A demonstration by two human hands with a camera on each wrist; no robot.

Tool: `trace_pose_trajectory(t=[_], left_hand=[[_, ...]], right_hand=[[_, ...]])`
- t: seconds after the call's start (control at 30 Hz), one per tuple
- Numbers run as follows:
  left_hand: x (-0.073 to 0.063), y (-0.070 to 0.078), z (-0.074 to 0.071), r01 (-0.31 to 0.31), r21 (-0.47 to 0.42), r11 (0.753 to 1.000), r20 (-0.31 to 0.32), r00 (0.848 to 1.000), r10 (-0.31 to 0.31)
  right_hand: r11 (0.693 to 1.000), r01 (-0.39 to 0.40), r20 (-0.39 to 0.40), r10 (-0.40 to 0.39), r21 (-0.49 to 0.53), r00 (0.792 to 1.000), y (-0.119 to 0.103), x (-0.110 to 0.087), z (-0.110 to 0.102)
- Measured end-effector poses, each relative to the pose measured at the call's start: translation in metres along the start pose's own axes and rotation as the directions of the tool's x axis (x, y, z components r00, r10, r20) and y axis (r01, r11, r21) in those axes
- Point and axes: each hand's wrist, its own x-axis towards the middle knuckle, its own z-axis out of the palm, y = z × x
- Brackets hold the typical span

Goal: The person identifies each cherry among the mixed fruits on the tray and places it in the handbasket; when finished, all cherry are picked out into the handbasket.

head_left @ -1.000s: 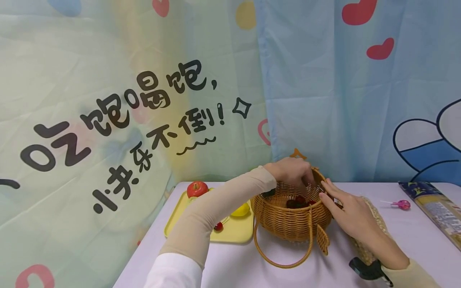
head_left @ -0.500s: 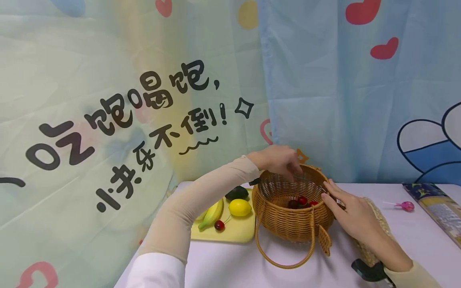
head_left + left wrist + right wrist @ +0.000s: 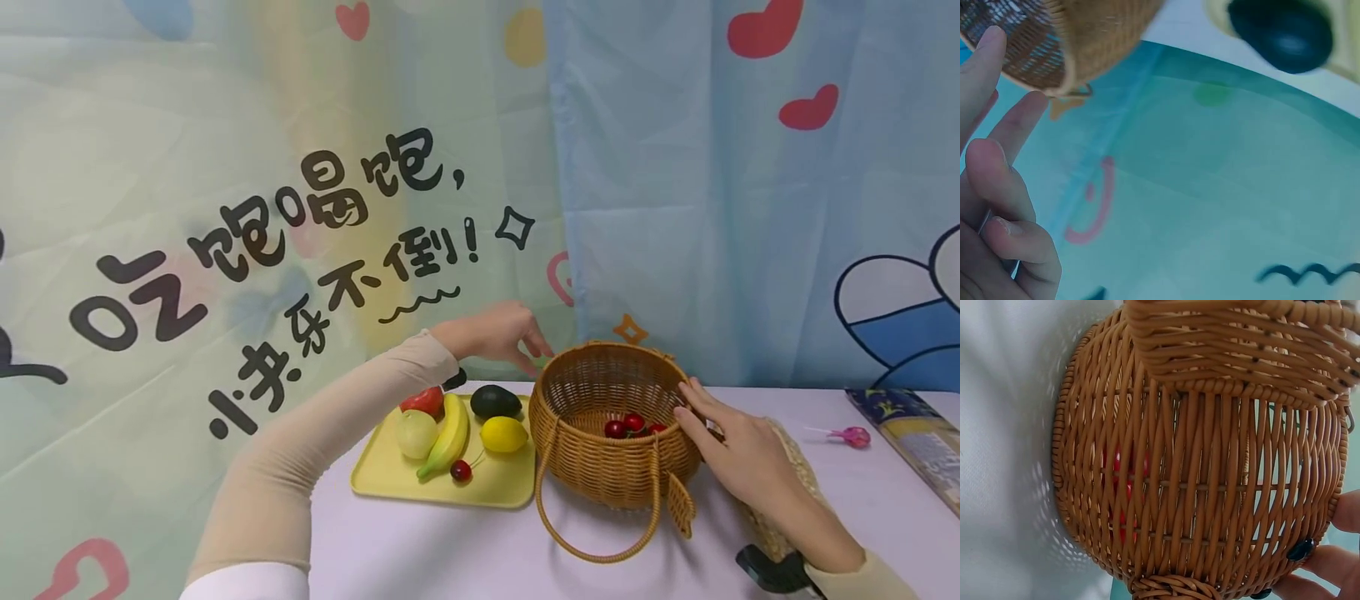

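Observation:
My left hand [image 3: 501, 333] hangs in the air behind the yellow tray [image 3: 367, 483], just left of the wicker basket [image 3: 600, 467]. Its fingers are loosely bent, and in the left wrist view nothing lies between them. Several red cherries [image 3: 615, 429] sit inside the basket. My right hand [image 3: 738, 450] rests against the basket's right rim with fairly straight fingers; in the right wrist view its fingertips [image 3: 1349, 512] touch the woven edge. On the tray lie a banana [image 3: 450, 437], a lemon [image 3: 504, 435], a dark avocado [image 3: 495, 402], a pale round fruit [image 3: 416, 434], a red apple [image 3: 424, 402] and one cherry [image 3: 461, 471].
The basket's looped handle [image 3: 600, 557] hangs down in front. Beneath my right forearm lies a beige woven piece [image 3: 791, 454]. Farther right are a pink lollipop [image 3: 855, 437] and a printed package [image 3: 907, 433]. A patterned curtain [image 3: 637, 183] closes off the back.
My left hand has risen out of the basket and moved left, past its rim. The tray's fruit, partly covered by that arm before, now shows. My right hand has stayed at the rim.

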Motion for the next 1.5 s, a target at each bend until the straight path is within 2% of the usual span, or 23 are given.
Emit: trace_pose_trajectory(t=[0.13, 0.23, 0.37, 0.47, 0.6, 0.67, 0.8, 0.9, 0.97, 1.2, 1.37, 1.5], left_hand=[[-0.031, -0.012, 0.005, 0.089, 0.003, 0.996, -0.003, 0.996, -0.089], [-0.053, -0.015, 0.012, 0.151, 0.043, 0.988, 0.003, 0.989, -0.151], [-0.078, -0.016, 0.022, 0.172, 0.139, 0.975, 0.036, 0.983, -0.179], [-0.091, -0.016, 0.03, 0.161, 0.215, 0.963, 0.07, 0.981, -0.18], [-0.097, -0.014, 0.042, 0.148, 0.33, 0.933, 0.094, 0.978, -0.188], [-0.098, -0.013, 0.051, 0.119, 0.408, 0.905, 0.105, 0.979, -0.176], [-0.096, -0.007, 0.073, 0.028, 0.552, 0.833, 0.148, 0.98, -0.131], [-0.095, -0.003, 0.088, -0.012, 0.603, 0.798, 0.176, 0.977, -0.118], [-0.094, -0.002, 0.097, -0.019, 0.604, 0.797, 0.185, 0.976, -0.117], [-0.095, -0.006, 0.123, -0.034, 0.552, 0.833, 0.204, 0.974, -0.096], [-0.095, -0.012, 0.133, -0.042, 0.535, 0.844, 0.208, 0.975, -0.084], [-0.096, -0.017, 0.14, -0.037, 0.519, 0.854, 0.211, 0.974, -0.086]], right_hand=[[1.0, 0.002, -0.003, -0.002, -0.008, 1.0, 0.002, 0.001, 0.001], [1.0, 0.004, -0.006, -0.004, -0.008, 1.0, 0.003, 0.0, 0.001], [1.0, 0.006, -0.004, -0.006, -0.007, 1.0, 0.003, 0.001, 0.002], [1.0, 0.005, -0.002, -0.005, -0.008, 1.0, 0.003, 0.001, 0.003], [1.0, 0.006, -0.008, -0.006, -0.011, 1.0, 0.004, 0.002, 0.001], [1.0, 0.006, -0.006, -0.006, -0.011, 1.0, 0.005, 0.003, 0.0], [1.0, 0.014, -0.002, -0.014, -0.008, 1.0, 0.005, 0.002, 0.0], [1.0, 0.023, -0.008, -0.023, -0.008, 1.0, 0.005, 0.001, 0.001], [1.0, 0.023, -0.012, -0.023, -0.01, 1.0, 0.004, 0.001, 0.002], [1.0, 0.007, 0.002, -0.007, 0.006, 1.0, 0.002, 0.001, 0.002], [1.0, -0.009, 0.025, 0.009, 0.017, 1.0, 0.002, 0.001, 0.001], [1.0, -0.01, 0.014, 0.01, 0.016, 1.0, 0.003, 0.001, 0.001]])
